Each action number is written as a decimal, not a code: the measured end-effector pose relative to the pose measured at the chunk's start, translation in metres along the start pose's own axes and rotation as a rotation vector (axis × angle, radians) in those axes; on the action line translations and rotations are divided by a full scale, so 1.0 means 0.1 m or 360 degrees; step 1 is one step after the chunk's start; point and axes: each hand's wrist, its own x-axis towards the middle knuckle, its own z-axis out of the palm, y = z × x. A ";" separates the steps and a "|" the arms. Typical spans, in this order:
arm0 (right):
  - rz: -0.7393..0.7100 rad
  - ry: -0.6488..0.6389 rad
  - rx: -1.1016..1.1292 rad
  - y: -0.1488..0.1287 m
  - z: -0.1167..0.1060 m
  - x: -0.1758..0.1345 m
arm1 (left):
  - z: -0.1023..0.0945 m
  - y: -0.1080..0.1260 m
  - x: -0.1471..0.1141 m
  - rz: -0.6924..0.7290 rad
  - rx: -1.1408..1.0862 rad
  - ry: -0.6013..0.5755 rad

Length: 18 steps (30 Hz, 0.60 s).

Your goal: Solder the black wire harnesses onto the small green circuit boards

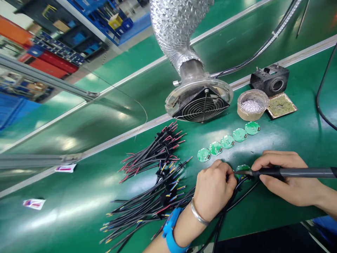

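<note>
My right hand (pixel 292 179) is closed around a soldering iron (pixel 305 172), its tip pointing left over a round green circuit board (pixel 243 168). Opposite it, my left hand (pixel 217 184) pinches a black cable (pixel 231 202) at the board's edge; the fingertips partly hide the grip. Thin coloured wire ends meet the board under the tip. Just beyond my hands lies a slanting row of several similar round boards (pixel 228 141). Left of my left hand are bundles of black cables, one with red wire ends (pixel 158 147), another with yellow and blue ends (pixel 142 207).
A fume extractor hood (pixel 200 100) on a silver duct hangs over the table's far side. Behind the boards stand a round tub of metal bits (pixel 252 105), a worn sponge tray (pixel 281 105) and a black iron holder (pixel 270 80). Small packets (pixel 34 203) lie at left.
</note>
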 end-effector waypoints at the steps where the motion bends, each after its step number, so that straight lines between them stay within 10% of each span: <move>1: -0.0001 0.0000 -0.0006 0.00 0.00 0.00 | 0.00 0.00 0.00 -0.0001 0.0000 -0.0001; 18: -0.0047 0.0182 -0.0057 -0.05 -0.12 -0.01 | 0.00 -0.02 0.00 0.0019 -0.0023 -0.0021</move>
